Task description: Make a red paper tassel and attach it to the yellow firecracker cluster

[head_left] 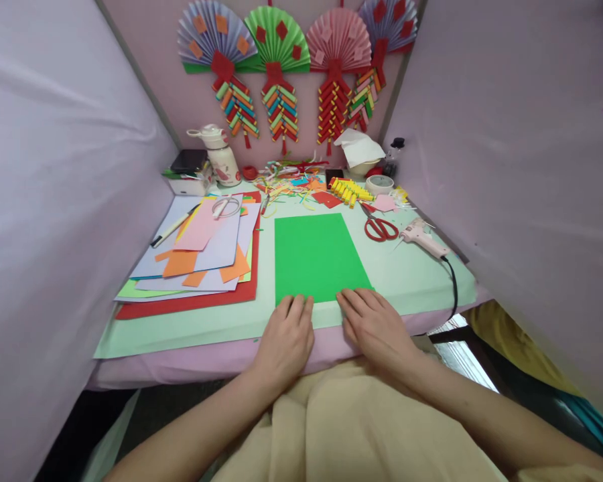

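A flat green sheet of paper (317,254) lies on the pale green table cover in front of me. My left hand (289,335) rests at the sheet's near left corner, its fingertips on the near edge. At the near edge's right part, my right hand (372,325) touches the paper with its fingers together; the thumb is tucked lower. Whether either hand pinches the edge is too small to tell. Beyond the sheet's right side lie red-handled scissors (380,229) and a pink glue gun (425,239).
Stacked coloured paper (221,268) with a pen (175,226) covers the left side. Paper scraps (296,181), a bottle (223,161), yellow paper rolls (350,191) and a tape roll (380,184) stand or lie at the back. Paper fans (277,40) hang on the wall.
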Tool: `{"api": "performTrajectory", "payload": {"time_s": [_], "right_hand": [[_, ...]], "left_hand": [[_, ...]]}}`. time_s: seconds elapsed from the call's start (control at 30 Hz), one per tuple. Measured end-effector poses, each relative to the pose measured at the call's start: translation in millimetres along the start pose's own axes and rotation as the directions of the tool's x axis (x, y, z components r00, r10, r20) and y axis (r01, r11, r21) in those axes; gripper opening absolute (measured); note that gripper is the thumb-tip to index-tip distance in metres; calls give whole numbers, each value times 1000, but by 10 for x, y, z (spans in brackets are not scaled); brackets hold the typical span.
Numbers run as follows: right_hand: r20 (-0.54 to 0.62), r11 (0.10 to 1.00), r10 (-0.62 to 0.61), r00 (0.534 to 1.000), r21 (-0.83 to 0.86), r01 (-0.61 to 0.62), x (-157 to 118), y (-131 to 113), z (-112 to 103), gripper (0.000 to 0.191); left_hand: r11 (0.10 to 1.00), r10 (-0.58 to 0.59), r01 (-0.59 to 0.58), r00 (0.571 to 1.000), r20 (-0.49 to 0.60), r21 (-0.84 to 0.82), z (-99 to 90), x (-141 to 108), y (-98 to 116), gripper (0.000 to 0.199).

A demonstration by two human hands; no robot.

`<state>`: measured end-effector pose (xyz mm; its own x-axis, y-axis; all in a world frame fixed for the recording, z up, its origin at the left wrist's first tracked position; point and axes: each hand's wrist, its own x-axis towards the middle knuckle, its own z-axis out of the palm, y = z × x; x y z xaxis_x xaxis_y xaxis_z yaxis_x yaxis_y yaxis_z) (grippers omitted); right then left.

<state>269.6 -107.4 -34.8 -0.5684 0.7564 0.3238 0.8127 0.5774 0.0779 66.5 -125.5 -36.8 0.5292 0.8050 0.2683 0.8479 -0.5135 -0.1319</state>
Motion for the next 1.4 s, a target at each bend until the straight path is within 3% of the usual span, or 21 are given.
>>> {"api": "performTrajectory", "payload": {"time_s": [0.3,0.47,0.6,0.77,0.87,1.0,1.17,1.4], "right_hand": [[11,996,72,997,-60,-71,-212,222,-38,37],[-5,989,121,993,-85,-121,-315,302,-29,37],[-24,988,154,988,-28,-154,-347,324,29,37],[-94,979,185,978,105,-175,-364,387,27,39],[-163,971,190,968,174,-161,-300,329,-39,46],[-142,965,2,990,260,35,-142,88,-38,52],[-100,959,-40,994,275,66,-67,-162,138,53],[-72,978,-29,997,204,43,-60,-208,173,48]], "left_hand": [[999,-24,25,999,-27,46,-38,-239,-196,42],[990,-133,134,990,-40,31,-37,-326,-213,42],[969,-244,246,967,-77,21,-70,-370,-216,40],[954,-298,291,944,-139,-74,-91,-377,-203,46],[972,-211,183,956,-202,-149,-119,-315,-131,52],[974,7,-43,988,-156,-224,-101,-121,46,46],[975,14,-30,997,-74,-222,28,34,184,44],[987,20,-28,999,-50,-158,83,20,202,43]]}}
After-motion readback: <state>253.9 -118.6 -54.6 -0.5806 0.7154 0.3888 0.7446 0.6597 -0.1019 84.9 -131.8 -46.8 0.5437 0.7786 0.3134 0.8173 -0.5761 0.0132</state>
